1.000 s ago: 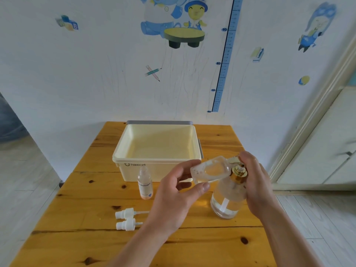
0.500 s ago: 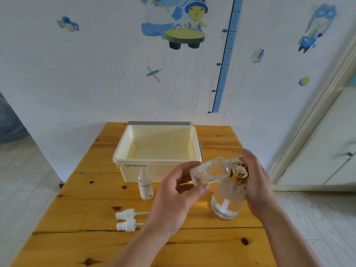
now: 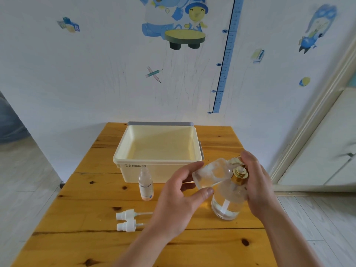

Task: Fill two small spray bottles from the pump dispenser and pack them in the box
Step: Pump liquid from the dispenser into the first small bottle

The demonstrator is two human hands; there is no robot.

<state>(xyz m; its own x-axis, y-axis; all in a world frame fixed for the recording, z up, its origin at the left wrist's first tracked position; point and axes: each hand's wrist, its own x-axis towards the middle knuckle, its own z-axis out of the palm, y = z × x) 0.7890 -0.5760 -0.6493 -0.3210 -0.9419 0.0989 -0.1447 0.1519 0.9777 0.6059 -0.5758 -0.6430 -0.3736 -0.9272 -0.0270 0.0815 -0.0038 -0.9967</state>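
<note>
A small bottle (image 3: 212, 175) is pinched in the left hand (image 3: 177, 199), tipped almost level, mouth set rightward at the pump dispenser (image 3: 229, 201), whose head is gripped by the right hand (image 3: 258, 182). Beyond, the second bottle (image 3: 145, 186) is stood before the box (image 3: 154, 161).

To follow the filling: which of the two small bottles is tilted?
The clear bottle in the left hand, tipped sideways with its neck toward the gold pump. The other, the labelled bottle, stands upright on the table before the box.
</note>
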